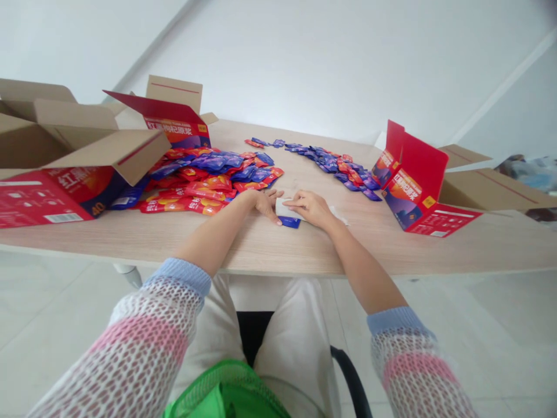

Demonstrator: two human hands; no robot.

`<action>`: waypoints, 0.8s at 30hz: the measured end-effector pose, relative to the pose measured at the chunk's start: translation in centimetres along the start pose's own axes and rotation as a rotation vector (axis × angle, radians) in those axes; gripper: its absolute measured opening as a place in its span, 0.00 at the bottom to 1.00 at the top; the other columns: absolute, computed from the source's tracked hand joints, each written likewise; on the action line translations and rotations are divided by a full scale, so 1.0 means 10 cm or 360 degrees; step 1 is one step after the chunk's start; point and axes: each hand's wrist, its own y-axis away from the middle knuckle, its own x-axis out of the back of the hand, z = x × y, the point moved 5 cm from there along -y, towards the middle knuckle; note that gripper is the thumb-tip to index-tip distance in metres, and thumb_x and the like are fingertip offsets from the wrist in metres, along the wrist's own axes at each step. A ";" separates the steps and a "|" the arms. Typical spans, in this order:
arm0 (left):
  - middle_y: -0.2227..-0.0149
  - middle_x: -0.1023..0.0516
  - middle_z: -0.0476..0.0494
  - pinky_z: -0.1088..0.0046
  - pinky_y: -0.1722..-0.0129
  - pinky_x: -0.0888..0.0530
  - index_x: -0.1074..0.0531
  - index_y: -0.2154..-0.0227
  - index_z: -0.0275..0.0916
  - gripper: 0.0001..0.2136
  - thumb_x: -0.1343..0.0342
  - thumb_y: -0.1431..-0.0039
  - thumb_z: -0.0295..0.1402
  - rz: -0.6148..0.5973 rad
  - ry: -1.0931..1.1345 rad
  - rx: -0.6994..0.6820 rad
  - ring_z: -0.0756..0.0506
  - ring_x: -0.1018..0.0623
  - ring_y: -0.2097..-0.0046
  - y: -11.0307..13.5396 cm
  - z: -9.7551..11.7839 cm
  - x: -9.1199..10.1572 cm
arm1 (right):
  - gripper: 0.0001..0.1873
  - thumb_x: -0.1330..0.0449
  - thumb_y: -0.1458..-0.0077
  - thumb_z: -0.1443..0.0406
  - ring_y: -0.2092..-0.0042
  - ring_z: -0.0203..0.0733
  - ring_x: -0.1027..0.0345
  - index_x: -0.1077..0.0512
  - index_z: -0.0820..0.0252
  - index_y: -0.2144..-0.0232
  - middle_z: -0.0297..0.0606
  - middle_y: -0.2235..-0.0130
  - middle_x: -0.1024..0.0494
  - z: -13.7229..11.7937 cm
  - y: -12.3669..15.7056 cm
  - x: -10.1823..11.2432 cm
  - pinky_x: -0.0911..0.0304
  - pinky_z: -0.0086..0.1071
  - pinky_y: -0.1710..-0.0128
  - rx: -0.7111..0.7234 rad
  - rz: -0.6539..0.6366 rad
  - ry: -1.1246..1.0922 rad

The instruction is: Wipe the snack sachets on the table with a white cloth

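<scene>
A small blue sachet (290, 222) lies flat on the table in front of me. Resting at its left end is my left hand (264, 204), thumb and fingers spread apart. My right hand (312, 209) has its fingers drawn together on a white tissue (285, 206) that lies partly over the sachet. Another stretch of white tissue shows beyond the right wrist. How firmly the right fingers grip is hidden. Close by on the left is a heap of red and blue sachets (213, 183).
A line of blue and red sachets (326, 159) runs across the back of the wooden table (278, 255). Open red cartons stand on both sides: a near-left carton (73, 191), a back-left carton (178, 130) and a right carton (409, 197). A white wall rises behind.
</scene>
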 end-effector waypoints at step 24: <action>0.34 0.78 0.44 0.44 0.40 0.62 0.70 0.35 0.50 0.55 0.44 0.61 0.60 -0.0043 -0.0068 0.0001 0.32 0.70 0.34 0.01 0.01 0.01 | 0.16 0.45 0.41 0.61 0.58 0.45 0.31 0.25 0.56 0.54 0.45 0.56 0.24 0.88 0.21 0.06 0.39 0.32 0.62 -0.1267 0.0130 0.0310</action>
